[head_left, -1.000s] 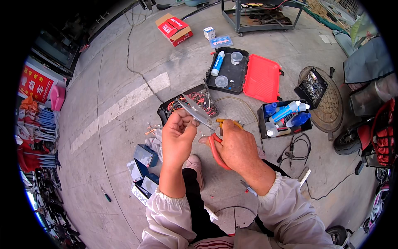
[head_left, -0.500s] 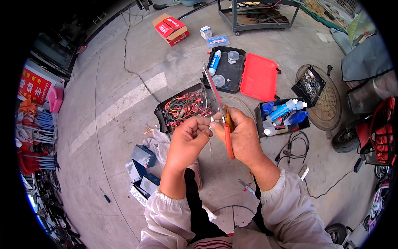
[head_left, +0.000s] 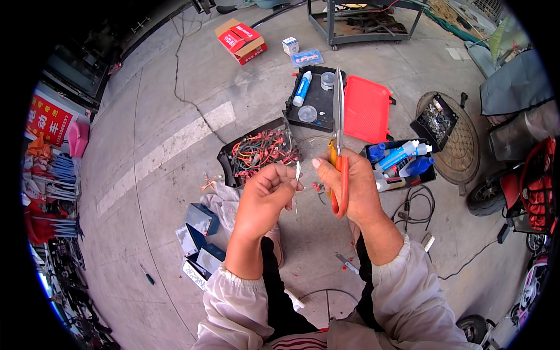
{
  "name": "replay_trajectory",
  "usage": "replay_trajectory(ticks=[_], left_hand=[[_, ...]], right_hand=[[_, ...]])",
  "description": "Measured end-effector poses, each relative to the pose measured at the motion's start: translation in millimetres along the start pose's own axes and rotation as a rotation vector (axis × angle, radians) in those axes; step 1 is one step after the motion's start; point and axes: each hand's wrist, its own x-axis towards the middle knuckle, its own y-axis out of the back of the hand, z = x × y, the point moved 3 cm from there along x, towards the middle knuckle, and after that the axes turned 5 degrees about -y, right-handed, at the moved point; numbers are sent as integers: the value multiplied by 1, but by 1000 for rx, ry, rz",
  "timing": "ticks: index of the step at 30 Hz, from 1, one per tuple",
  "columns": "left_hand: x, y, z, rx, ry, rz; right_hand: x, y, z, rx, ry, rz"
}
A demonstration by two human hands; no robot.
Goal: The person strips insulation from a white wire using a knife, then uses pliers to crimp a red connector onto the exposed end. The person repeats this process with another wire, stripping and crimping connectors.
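Note:
Between the thumb and fingers of my left hand [head_left: 262, 201] is a thin white strip [head_left: 298, 170], upright, with a fine strand hanging below; I cannot make out whether it is wire. My right hand [head_left: 363, 191] grips long-bladed scissors [head_left: 338, 114] by their orange handles, blades pointing away from me and nearly closed together. A gap separates the two hands. Just beyond my left hand stands a black tray of tangled red, black and green wires [head_left: 263, 150]. Past the scissors lies an open black toolbox [head_left: 315, 118] with a red lid [head_left: 366, 108].
At the right, a black bin [head_left: 431, 178] holds blue and white bottles, near a tray of small parts [head_left: 446, 123] on a manhole cover [head_left: 466, 153]. Blue boxes [head_left: 202, 220] stand at left, by a grey cloth [head_left: 224, 204]. A cable [head_left: 415, 204] coils on the floor.
My right hand has moved right, away from my left, and the scissors have swung from leaning left to nearly straight. My left hand stays put with the white strip.

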Motion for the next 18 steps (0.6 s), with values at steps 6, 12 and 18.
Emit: replay_trajectory(ticks=[6,12,18], left_hand=[[1,-8,-1,-14,-19,11],[0,-9,-2,57,-23,50],[0,-10,-6,95,-15,77]], right_hand=[[-4,-10,2,34,-127,-138],[-4,-8,2,-25,-166,-167],[-3,-10,7,-38,-81,-166]])
